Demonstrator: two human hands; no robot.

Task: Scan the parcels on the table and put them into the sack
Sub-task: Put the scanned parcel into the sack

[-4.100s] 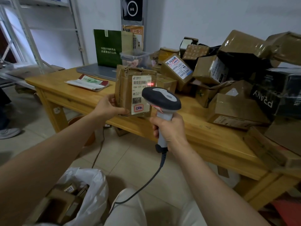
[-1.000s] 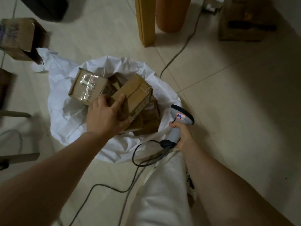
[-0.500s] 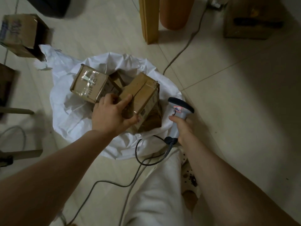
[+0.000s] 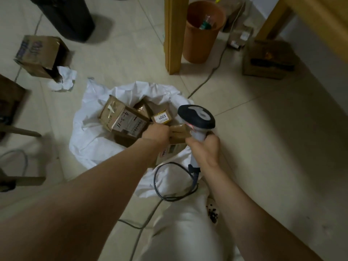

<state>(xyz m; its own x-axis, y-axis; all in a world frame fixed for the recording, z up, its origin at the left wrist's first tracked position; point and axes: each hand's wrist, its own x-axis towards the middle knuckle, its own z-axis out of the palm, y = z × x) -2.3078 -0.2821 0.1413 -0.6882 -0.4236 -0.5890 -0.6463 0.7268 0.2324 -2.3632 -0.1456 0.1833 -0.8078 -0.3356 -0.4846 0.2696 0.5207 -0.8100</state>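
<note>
A white sack (image 4: 88, 144) lies open on the floor with several brown parcels inside. A taped box with a handwritten label (image 4: 122, 118) lies at its left, and a small box labelled 4003 (image 4: 162, 118) sits behind. My left hand (image 4: 156, 133) reaches into the sack and holds a brown parcel (image 4: 178, 133) by its near edge; my fingers are hidden behind the hand. Just right of that parcel, my right hand (image 4: 206, 148) grips the handle of the barcode scanner (image 4: 196, 117), whose head hovers over the sack's right rim.
A wooden table leg (image 4: 172, 34) and an orange waste bin (image 4: 202, 32) stand behind the sack. An open cardboard box (image 4: 37, 53) lies at the left, another box (image 4: 269, 60) under the table at the right. The scanner cable (image 4: 169, 187) loops over the floor by my leg.
The parcel has sunk lower into the sack at its right side, with my left hand following it. My right hand has lifted the scanner up and in over the sack's rim.
</note>
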